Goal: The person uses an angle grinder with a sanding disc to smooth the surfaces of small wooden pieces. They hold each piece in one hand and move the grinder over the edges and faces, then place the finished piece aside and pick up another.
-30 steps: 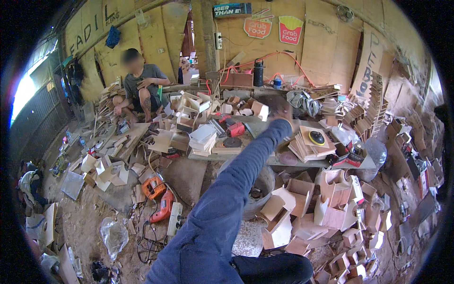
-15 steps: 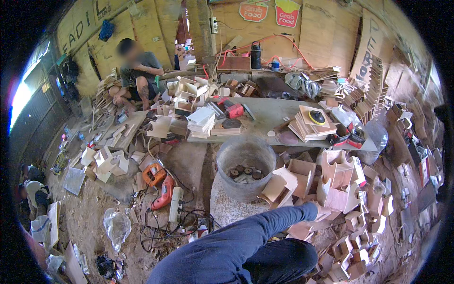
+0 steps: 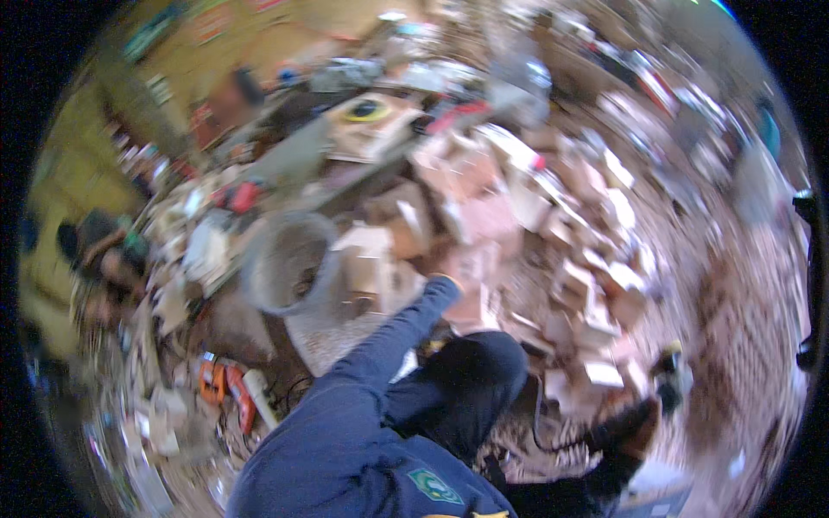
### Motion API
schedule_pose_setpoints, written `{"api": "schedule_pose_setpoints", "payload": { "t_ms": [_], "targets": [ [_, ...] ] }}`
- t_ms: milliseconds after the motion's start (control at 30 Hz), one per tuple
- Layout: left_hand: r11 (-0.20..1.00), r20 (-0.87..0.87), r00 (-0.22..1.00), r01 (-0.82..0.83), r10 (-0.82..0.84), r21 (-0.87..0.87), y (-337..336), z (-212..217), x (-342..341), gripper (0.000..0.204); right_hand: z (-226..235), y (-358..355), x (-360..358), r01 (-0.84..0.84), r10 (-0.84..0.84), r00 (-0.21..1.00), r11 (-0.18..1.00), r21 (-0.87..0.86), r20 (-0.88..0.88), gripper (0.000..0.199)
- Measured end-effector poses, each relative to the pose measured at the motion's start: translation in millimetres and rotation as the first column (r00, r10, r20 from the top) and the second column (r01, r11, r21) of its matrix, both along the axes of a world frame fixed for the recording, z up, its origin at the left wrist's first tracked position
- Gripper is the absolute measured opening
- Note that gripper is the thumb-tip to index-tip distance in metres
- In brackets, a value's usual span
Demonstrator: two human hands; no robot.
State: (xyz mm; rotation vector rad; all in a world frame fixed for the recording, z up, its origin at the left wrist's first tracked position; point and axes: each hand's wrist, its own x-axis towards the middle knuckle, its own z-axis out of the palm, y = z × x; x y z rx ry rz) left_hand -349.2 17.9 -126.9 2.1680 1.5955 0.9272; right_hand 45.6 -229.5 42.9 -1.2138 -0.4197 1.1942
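Observation:
My left arm, in a dark blue sleeve, reaches forward into a pile of small wooden boxes. My left hand point(image 3: 452, 286) is at a pale wooden box point(image 3: 471, 304); blur and the sleeve hide its fingers, so its grip does not show. Low on the right, my right hand point(image 3: 640, 434) is closed round what looks like a black corded power tool point(image 3: 606, 428), smeared by motion. A dark cable loops beside it. More wooden boxes point(image 3: 471, 173) are stacked just beyond my left hand, and others point(image 3: 587, 302) lie between the two hands.
A grey bucket point(image 3: 289, 263) stands left of the boxes. Behind is a low bench point(image 3: 298, 164) bearing wood panels and a yellow-black disc point(image 3: 366, 110). Orange and red power tools point(image 3: 239, 399) lie at lower left. Another person point(image 3: 112, 250) sits at far left. My bent knee point(image 3: 496, 363) is in front.
The view has swung to the right and blurred, so the bench and bucket appear further left. My right hand and the black tool have come into view. My left arm still reaches to the boxes.

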Motion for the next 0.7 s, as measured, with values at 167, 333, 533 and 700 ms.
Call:
{"api": "schedule_pose_setpoints", "payload": {
  "t_ms": [167,333,533,700],
  "targets": [
    [0.912,-0.072,0.960,-0.233,0.271,0.338,-25.9,18.8,22.8,0.069,-31.5,-35.1,37.4,0.294,-0.297,0.954,0.951,-0.093,-0.023,0.037],
    [0.979,0.054,0.985,0.153,-0.161,0.138,-27.9,32.2,56.6,0.035,-34.7,-21.8,35.6,0.372,-0.358,0.927,0.918,-0.135,0.113,0.031],
    [0.764,-0.209,0.743,0.570,-0.636,-0.302,17.5,21.2,148.7,0.025,-39.7,-15.2,35.3,0.353,-0.341,0.933,0.930,-0.100,0.119,0.033],
    [0.738,-0.411,0.702,0.243,-0.581,-0.629,29.3,-8.7,237.4,0.066,-41.1,-16.1,37.3,0.405,-0.384,0.896,0.912,-0.058,0.221,0.038]
  ]
}}
